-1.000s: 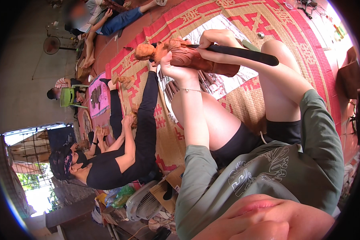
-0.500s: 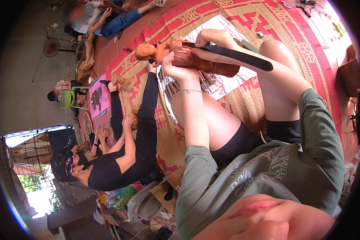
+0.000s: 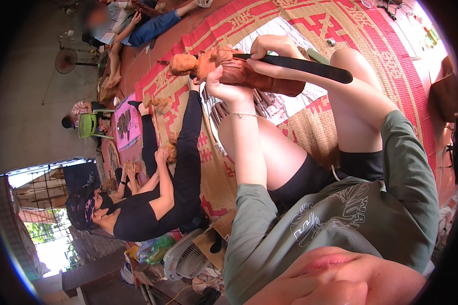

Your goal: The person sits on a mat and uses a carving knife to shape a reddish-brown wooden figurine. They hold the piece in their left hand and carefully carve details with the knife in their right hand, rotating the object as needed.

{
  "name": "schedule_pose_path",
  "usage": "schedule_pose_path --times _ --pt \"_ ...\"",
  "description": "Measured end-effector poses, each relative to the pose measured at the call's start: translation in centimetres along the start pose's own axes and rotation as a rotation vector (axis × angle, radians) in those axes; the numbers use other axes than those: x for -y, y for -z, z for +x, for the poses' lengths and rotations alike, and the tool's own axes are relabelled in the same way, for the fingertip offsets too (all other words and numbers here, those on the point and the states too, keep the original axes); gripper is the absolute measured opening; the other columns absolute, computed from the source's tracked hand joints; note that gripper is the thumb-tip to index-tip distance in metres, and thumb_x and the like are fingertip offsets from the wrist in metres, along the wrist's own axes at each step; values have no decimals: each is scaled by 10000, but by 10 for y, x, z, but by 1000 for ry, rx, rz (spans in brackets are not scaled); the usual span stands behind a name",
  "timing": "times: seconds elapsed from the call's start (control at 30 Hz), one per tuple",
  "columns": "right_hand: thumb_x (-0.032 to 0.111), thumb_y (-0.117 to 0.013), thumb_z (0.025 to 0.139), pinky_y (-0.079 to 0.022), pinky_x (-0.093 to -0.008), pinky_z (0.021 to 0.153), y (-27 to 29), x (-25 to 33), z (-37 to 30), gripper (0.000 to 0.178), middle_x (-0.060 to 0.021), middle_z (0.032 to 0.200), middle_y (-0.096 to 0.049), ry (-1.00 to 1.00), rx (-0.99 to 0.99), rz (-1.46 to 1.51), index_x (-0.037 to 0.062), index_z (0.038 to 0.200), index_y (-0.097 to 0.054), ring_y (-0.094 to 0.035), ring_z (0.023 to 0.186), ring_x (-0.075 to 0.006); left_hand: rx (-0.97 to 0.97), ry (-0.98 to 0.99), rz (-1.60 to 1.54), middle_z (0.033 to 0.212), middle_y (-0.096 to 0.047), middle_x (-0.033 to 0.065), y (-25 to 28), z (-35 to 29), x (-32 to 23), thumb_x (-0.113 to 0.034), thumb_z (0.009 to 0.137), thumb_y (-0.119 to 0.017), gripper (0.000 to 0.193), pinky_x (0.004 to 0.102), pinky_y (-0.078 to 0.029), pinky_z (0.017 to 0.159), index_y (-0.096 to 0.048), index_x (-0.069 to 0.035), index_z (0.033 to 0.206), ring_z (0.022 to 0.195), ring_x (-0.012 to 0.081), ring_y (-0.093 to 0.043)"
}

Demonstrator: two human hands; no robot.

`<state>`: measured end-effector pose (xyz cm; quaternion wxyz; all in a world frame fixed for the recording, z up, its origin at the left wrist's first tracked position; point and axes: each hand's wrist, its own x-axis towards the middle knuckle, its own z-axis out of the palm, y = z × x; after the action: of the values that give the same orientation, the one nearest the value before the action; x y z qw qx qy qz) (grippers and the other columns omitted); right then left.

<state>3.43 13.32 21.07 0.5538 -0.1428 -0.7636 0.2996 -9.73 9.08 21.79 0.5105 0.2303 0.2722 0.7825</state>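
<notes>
A reddish-brown carved wooden figurine point(image 3: 239, 71) lies tilted in my left hand point(image 3: 228, 91), its round head pointing left. The fingers wrap beneath it, and the thumb presses up against its side. My right hand point(image 3: 270, 50) pinches a long, flat black tool point(image 3: 305, 67) with a rounded end. The tool's narrow front end rests at the figurine's upper body; its broad end reaches back past my right wrist. What kind of tool it is, I cannot tell. Under the figurine, a white cloth point(image 3: 315, 96) carries several carving tools point(image 3: 220, 113) with dark handles.
A red and straw-coloured woven mat point(image 3: 213, 173) covers the floor. To the left a person in black point(image 3: 142, 216) sits working on a wooden piece; another carved figure point(image 3: 160, 104) lies near their feet. A fan point(image 3: 185, 259) and cardboard box point(image 3: 220, 239) stand at lower left.
The black tool and my right hand have shifted slightly, with the tool's broad end a little farther right. My left hand keeps its hold on the figurine.
</notes>
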Motion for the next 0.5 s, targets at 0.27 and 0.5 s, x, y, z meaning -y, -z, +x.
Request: schedule_pose_path --times 0.27,0.5 --pt "42 -610 677 -420 -321 567 1 -18 -10 114 -107 661 -552 -6 -45 -20 12 662 -500 -550 608 -237 -30 10 -32 1021 -548 177 2 -1 3 -292 642 -483 579 394 -417 888 -459 38 1117 960 294 -538" --pt "118 -615 707 -397 -329 554 5 -6 -1 136 -105 633 -528 -6 40 150 16 677 -529 -531 600 -236 125 21 75 992 -563 204 24 10 8 -358 662 -433 595 426 -397 915 -490 58 1084 978 329 -538"
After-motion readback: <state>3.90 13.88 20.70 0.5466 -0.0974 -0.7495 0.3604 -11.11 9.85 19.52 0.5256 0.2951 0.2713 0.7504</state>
